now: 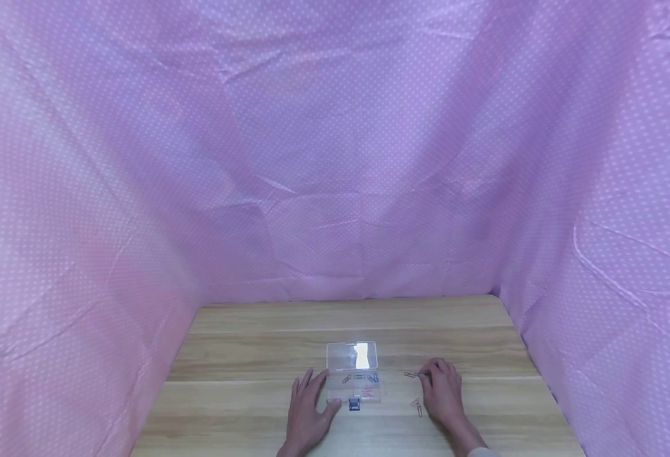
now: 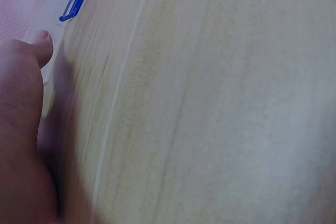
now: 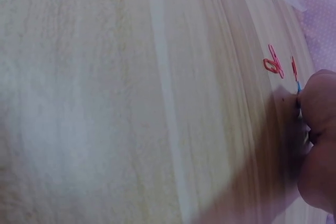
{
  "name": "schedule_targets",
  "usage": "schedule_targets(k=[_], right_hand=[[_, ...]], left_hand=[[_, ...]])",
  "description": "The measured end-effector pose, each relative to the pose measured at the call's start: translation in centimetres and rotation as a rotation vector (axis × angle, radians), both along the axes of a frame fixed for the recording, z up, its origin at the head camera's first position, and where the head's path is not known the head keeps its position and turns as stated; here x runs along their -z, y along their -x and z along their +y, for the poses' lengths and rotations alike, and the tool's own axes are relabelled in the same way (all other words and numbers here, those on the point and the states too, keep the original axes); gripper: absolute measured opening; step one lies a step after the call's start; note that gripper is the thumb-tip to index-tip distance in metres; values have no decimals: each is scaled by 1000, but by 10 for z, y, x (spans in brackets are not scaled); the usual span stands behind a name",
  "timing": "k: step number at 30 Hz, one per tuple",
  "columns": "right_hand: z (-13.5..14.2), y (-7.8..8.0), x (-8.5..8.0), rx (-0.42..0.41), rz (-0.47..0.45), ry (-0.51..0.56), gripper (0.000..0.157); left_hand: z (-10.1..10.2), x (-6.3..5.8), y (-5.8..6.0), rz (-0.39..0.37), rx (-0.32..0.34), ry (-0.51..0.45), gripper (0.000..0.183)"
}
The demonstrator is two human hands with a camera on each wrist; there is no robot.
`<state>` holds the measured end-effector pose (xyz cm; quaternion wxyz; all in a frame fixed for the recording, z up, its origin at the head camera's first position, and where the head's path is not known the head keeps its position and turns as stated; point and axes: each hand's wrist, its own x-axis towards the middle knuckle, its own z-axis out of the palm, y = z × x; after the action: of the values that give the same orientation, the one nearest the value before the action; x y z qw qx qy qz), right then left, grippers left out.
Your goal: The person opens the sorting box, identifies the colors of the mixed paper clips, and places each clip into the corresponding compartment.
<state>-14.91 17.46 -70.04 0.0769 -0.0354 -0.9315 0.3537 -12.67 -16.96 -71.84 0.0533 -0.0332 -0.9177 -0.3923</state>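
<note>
One clear plastic box (image 1: 337,392) lies on the wooden table (image 1: 243,355), in front of the person and between the two hands. Its lid (image 1: 340,357) is swung open on the far side and shows a bright reflection. A dark blue latch (image 1: 354,404) sits on the near edge.

Contents by colour, head view: a reddish clip (image 1: 347,379) in the far row at left; green material (image 1: 360,377) in the far row at the middle; blue material (image 1: 372,377) in the far row at right; pink material (image 1: 367,391) in the near row at right. Exact counts of the green, blue and pink pieces cannot be read at this size. Divider lines are faint.

Left hand (image 1: 310,416): at the box's left side, thumb spread well away from the fingers, thumb tip at the near left corner, fingertips along the left side. Grip on the wall: cannot tell.

Right hand (image 1: 443,392): on the table to the right of the box, fingers curled, thumb and forefinger pinching a small blue clip (image 3: 298,87), mostly hidden by the fingertips.

Outside the box: one red clip (image 1: 409,374) just beside that pinch; nearer the person, a pink clip (image 3: 275,60) and an orange-red clip (image 3: 270,66), close together.
</note>
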Motion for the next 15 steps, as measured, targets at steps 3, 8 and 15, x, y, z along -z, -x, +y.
schedule_targets(k=[3,8,15], right_hand=[[0,1,-2,-4,-20,-24,8],[-2,2,-4,-3,-15,-58,6],[-1,2,-4,-26,11,-102,4]], left_hand=[[0,1,0,-3,-1,-4,72],[0,2,0,0,-3,1,72],[0,3,0,5,0,1,72]])
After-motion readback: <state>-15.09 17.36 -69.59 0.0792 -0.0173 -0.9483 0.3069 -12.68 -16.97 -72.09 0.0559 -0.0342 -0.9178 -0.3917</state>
